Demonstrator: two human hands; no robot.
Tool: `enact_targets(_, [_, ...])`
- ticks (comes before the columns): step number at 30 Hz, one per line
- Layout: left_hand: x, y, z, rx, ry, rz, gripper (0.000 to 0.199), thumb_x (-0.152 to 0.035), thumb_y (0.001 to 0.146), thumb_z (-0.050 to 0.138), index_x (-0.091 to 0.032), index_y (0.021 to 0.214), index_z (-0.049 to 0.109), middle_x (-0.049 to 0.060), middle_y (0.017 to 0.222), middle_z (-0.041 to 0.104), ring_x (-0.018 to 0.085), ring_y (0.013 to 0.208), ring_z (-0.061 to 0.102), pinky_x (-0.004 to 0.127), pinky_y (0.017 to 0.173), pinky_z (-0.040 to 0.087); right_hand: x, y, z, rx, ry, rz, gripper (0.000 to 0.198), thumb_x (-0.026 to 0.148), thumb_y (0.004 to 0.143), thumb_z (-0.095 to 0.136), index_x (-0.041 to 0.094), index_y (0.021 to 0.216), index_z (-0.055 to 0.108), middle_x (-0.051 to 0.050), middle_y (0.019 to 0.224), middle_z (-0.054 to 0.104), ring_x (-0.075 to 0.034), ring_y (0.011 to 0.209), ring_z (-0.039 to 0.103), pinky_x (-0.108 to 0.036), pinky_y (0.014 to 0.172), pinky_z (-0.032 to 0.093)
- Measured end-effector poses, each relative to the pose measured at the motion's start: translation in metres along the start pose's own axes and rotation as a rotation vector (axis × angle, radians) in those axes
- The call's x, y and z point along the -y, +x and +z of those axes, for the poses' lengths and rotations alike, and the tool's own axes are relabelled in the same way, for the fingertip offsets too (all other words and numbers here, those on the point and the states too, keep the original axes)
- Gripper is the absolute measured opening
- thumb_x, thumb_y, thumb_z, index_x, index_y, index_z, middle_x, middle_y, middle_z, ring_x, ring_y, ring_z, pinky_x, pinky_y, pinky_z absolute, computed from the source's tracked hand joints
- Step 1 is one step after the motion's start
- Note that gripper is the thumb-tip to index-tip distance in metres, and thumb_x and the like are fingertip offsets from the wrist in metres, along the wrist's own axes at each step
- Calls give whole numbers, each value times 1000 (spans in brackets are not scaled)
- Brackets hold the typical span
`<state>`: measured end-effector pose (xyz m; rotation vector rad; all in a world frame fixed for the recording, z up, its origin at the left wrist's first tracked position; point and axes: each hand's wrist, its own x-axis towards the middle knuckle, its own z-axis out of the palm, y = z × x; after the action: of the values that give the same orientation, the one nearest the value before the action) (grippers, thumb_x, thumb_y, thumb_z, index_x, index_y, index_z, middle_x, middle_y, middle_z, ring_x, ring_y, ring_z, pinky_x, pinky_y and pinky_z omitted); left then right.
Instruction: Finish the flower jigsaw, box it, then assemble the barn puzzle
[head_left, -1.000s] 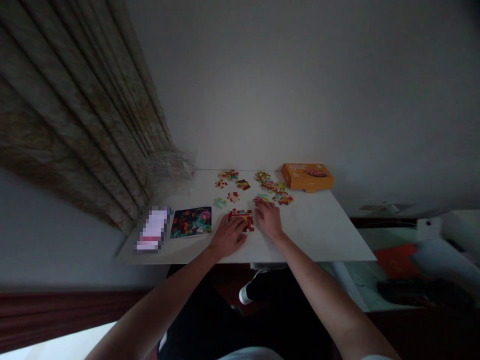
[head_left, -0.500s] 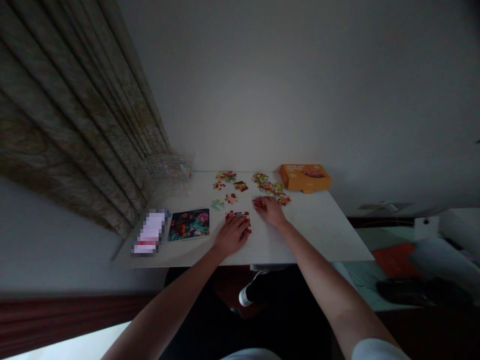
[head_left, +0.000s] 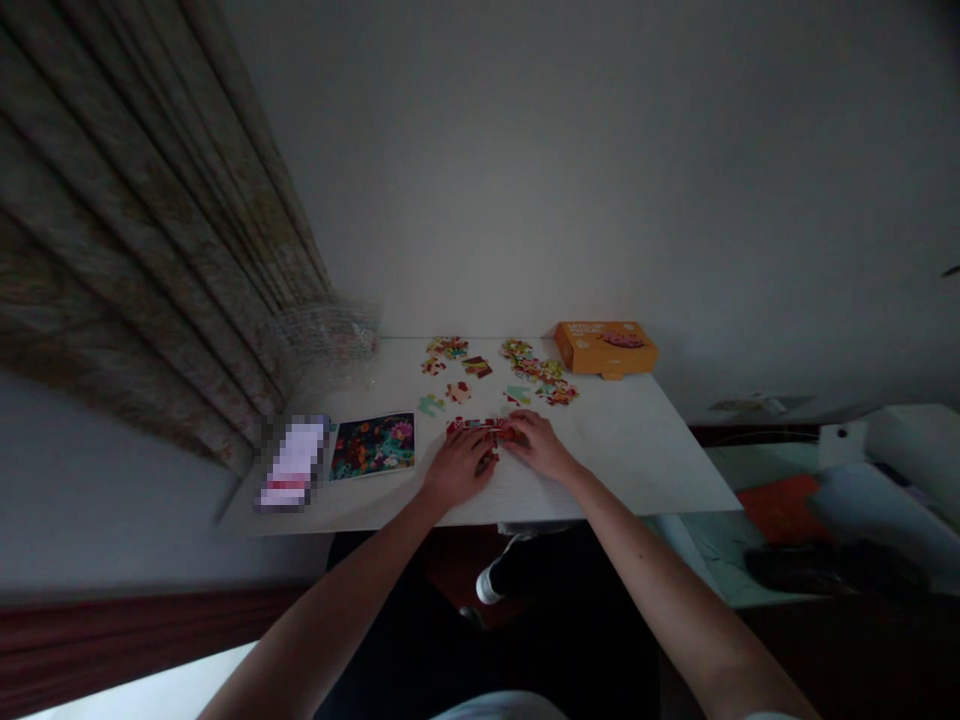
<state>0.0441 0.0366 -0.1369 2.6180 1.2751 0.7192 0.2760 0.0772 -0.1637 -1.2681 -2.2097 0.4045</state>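
Joined red jigsaw puzzle pieces (head_left: 472, 423) lie near the table's front edge, partly hidden under my left hand (head_left: 459, 465). That hand rests flat on them, fingers stretched out. My right hand (head_left: 538, 445) pinches a red puzzle piece (head_left: 507, 433) at the right side of the joined pieces; whether the two interlock I cannot tell. Just beyond lie loose pieces: a pale green one (head_left: 431, 404), a pinkish one (head_left: 458, 392) and another green one (head_left: 517, 395). Farther back are a brown-green piece (head_left: 477, 366) and heaps of colourful pieces (head_left: 541, 372).
A printed picture sheet (head_left: 373, 445) lies left of my hands, beside a blurred phone (head_left: 294, 462). An orange box (head_left: 606, 348) stands at the back right of the white table (head_left: 637, 450). Clear bubble wrap (head_left: 326, 340) sits at the back left by the curtain (head_left: 187, 200).
My right hand has moved left and nearer to me with the red piece, up to the joined pieces. A green piece it was covering now shows. My left hand stays in place.
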Motion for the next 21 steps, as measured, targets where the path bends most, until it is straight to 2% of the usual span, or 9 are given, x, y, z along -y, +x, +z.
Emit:
enact_targets(9, [-1, 0, -1, -9, -15, -3, 30, -22, 93, 64, -20, 123, 70, 11, 137, 67, 29, 130, 60, 51, 117, 45, 10, 1, -2, 35, -82, -17, 30, 24, 97, 65, 30, 125, 73, -9, 140, 67, -26, 133, 59, -47, 108, 45])
enact_targets(16, [-3, 1, -3, 4, -12, -6, 30, -22, 95, 61, -22, 123, 70, 11, 138, 66, 28, 131, 59, 52, 119, 43, 27, -2, -1, 104, -195, 20, 35, 32, 104, 53, 27, 136, 67, -12, 152, 58, -29, 143, 50, -55, 114, 39])
enact_targets(21, [-2, 0, 0, 6, -18, -8, 32, -23, 96, 61, -23, 126, 69, 11, 139, 66, 29, 132, 58, 53, 118, 43, 28, -5, 1, 131, -208, 56, 38, 35, 106, 48, 28, 139, 65, -12, 157, 53, -28, 147, 46, -57, 119, 34])
